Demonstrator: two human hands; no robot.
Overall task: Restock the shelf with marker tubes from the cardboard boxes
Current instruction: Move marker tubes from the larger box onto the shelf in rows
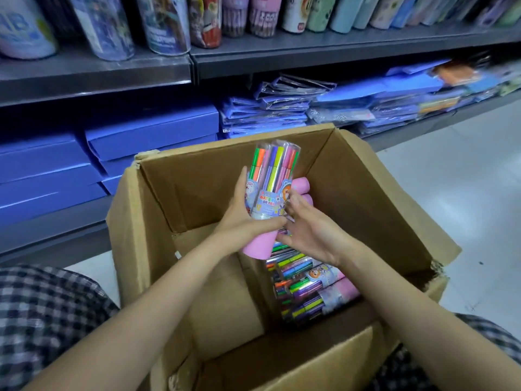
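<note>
An open cardboard box (366, 198) stands on the floor in front of the shelf (310, 56). Above its middle I hold a bunch of clear marker tubes (272, 176) with pink bases, coloured pens showing inside. My left hand (242, 218) grips the bunch from the left, fingers curled under it. My right hand (307, 230) grips it from the right, fingers round the pink ends. More marker tubes (304, 289) lie stacked on their sides in the box's right half. The box's left half shows bare cardboard.
Tall tubes of pens and pencils (166, 24) stand along the grey upper shelf. Below it lie blue flat boxes (152, 131) and stacks of blue wrapped folders (282, 108). White floor (465, 179) lies to the right. My checked clothing (42, 311) shows at both lower corners.
</note>
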